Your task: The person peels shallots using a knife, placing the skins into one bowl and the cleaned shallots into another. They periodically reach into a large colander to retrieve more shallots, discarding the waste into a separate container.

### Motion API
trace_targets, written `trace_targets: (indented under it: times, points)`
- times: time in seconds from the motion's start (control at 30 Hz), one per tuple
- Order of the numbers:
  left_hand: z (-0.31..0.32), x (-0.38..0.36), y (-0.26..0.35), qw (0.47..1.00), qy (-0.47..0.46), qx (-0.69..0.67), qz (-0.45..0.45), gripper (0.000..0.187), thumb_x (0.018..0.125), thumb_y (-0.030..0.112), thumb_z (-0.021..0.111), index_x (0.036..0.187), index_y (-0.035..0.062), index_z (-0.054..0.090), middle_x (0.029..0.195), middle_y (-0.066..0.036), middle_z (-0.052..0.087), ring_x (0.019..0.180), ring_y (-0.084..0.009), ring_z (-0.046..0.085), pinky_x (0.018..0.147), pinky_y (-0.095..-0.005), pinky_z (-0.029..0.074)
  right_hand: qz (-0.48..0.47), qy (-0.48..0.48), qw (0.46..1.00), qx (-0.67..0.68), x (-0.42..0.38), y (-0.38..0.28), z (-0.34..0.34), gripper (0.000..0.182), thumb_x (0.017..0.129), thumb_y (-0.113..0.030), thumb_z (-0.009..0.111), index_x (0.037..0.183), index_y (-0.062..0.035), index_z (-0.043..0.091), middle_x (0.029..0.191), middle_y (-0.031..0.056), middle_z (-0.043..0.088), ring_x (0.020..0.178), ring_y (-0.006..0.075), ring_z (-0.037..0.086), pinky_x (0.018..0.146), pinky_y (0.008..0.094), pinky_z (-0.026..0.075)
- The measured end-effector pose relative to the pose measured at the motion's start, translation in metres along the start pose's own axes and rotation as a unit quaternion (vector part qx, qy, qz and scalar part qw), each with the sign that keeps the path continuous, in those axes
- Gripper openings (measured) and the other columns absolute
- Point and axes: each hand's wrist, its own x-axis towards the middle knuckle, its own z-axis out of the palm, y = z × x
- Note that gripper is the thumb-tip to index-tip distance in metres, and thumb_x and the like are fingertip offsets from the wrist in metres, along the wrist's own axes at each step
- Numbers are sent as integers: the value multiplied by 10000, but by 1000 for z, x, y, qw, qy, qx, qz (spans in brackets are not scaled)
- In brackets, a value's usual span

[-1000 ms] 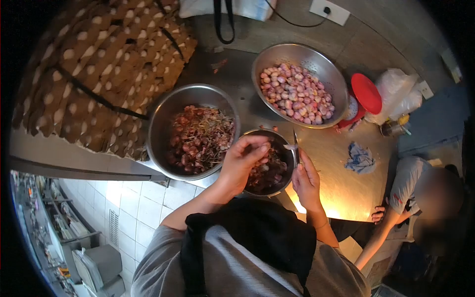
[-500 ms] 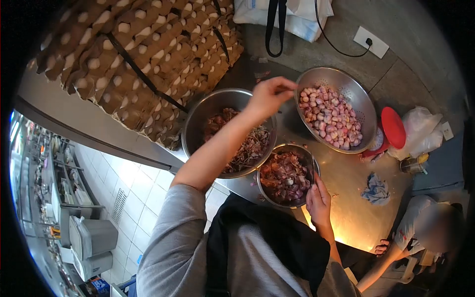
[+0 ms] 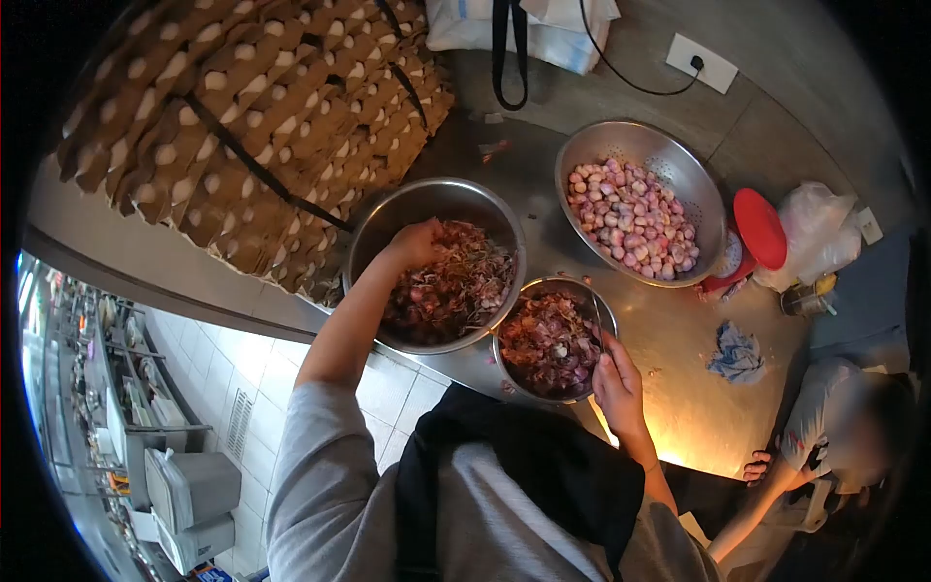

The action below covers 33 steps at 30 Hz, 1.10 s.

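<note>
My left hand (image 3: 417, 242) reaches into a large steel bowl (image 3: 371, 238) of unpeeled shallots (image 3: 415, 299) with dry roots and skins. Its fingers are down among the shallots and mostly hidden. In my right hand (image 3: 617, 376) is a small knife (image 3: 598, 318), blade pointing up along the right rim of a smaller steel bowl. That smaller bowl (image 3: 503, 367) holds reddish-purple peelings (image 3: 548, 335). Behind it stands a steel colander (image 3: 706, 189) of peeled pink shallots (image 3: 635, 218).
Stacked egg trays (image 3: 242, 126) tied with black straps stand at the left. Right of the colander are a red round-topped object (image 3: 760, 229), a plastic bag (image 3: 815, 233) and a crumpled blue cloth (image 3: 737, 353). Another person (image 3: 824, 417) is at the table's right end.
My left hand has moved from beside the colander's rim, where its fingers were pinched, down into the large bowl. My right hand still holds the knife at the smaller bowl. The view has shifted slightly.
</note>
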Motion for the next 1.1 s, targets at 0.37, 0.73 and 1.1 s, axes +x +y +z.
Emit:
trace_targets:
  times: [0.37, 0.73, 1.1]
  points:
    - [-25, -58, 59, 944, -71, -322, -3, 265, 789, 214, 632, 979, 37, 576, 795, -61, 609, 769, -130, 572, 682, -259, 455, -11, -5, 1000, -9, -1, -5, 7, 370, 915, -160, 428, 1253, -15, 385, 668, -64, 391, 537, 16, 339, 482, 151, 281]
    - [35, 28, -30, 988, 133, 74, 23, 478, 726, 178, 654, 1162, 106, 472, 1064, -169, 561, 993, -317, 528, 846, -400, 424, 4, -3, 1000, -16, -1, -2, 11, 355, 917, -162, 424, 1238, -12, 396, 654, -55, 397, 527, 20, 342, 476, 156, 285]
    - [-1, -7, 24, 879, -4, -470, -81, 411, 830, 434, 534, 991, 55, 545, 879, -64, 586, 750, -174, 551, 682, -289, 447, -13, 8, 1000, -19, -1, 2, 6, 351, 914, -174, 436, 1228, -20, 411, 653, -54, 403, 528, 20, 348, 475, 156, 284]
